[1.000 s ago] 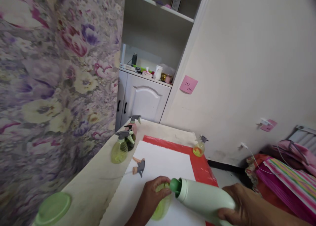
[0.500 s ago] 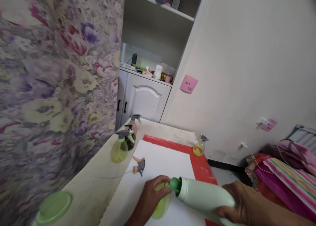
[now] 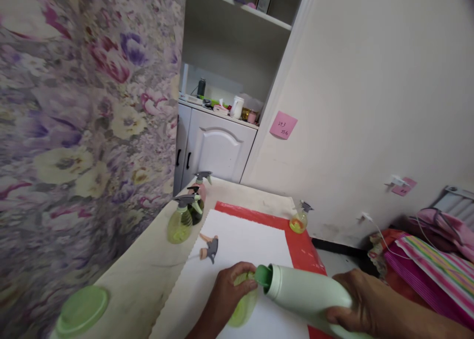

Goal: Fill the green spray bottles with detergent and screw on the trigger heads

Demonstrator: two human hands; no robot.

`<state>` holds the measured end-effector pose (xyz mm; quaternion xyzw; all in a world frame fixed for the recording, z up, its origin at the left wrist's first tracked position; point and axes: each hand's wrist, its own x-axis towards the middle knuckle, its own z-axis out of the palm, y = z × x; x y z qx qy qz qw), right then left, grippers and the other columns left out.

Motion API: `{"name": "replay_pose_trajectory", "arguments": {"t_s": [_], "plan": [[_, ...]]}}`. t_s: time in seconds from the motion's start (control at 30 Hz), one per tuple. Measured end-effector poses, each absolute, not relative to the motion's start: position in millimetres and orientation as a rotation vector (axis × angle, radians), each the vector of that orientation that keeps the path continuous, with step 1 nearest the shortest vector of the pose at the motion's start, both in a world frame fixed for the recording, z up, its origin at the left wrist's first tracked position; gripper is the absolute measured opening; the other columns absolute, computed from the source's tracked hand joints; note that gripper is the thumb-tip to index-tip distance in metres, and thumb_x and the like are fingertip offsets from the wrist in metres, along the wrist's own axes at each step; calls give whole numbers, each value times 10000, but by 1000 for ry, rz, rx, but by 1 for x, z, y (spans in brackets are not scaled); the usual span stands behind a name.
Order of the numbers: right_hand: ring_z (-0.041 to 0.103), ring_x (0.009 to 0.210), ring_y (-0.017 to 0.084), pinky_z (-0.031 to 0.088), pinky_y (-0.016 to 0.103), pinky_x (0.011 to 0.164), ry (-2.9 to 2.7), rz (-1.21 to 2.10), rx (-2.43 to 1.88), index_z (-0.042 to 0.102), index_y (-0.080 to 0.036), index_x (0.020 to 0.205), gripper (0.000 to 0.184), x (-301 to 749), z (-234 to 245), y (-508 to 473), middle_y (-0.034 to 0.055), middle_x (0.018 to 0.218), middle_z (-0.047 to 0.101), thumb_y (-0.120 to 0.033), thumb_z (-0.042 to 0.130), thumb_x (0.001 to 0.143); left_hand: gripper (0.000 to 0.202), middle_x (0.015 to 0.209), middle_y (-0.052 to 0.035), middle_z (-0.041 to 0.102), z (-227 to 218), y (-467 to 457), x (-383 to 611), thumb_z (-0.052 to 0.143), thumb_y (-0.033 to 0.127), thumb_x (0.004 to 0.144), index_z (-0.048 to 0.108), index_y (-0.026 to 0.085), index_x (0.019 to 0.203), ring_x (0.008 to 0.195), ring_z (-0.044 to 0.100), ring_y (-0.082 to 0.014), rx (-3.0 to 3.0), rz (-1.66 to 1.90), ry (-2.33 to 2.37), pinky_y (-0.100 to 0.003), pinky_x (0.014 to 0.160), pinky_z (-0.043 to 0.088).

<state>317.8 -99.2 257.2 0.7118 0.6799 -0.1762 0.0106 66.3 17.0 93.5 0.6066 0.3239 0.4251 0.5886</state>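
Note:
My left hand (image 3: 235,289) is closed round the neck of a clear spray bottle (image 3: 242,312) without its head, holding yellow-green liquid, on the white sheet (image 3: 252,235). My right hand (image 3: 357,302) grips a pale green bottle (image 3: 307,289) tilted nearly level. Its darker green spout (image 3: 263,275) is at the spray bottle's mouth; I cannot tell whether liquid is flowing. A grey and peach spray head (image 3: 210,249) lies on the sheet beyond my left hand. At the near left is a light green round lid (image 3: 82,309).
Several spray bottles, one with yellow liquid (image 3: 180,225), stand along the table's left edge. Another small spray bottle (image 3: 299,219) is at the far right corner on the red sheet (image 3: 303,250). Behind are a white cabinet (image 3: 220,144) and a wall; pink striped bedding (image 3: 437,260) lies right.

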Motion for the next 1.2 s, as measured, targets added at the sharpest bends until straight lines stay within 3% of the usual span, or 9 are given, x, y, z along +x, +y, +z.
{"name": "replay_pose_trajectory", "arguments": {"t_s": [1.2], "plan": [[666, 618, 209, 314, 230, 481, 2129, -447, 2169, 672, -168, 751, 405, 315, 263, -98, 84, 702, 746, -566, 601, 751, 179, 826, -3, 732, 99, 15, 66, 687, 220, 673, 723, 191, 846, 858, 640, -225, 1410, 992, 769, -289, 816, 451]]}}
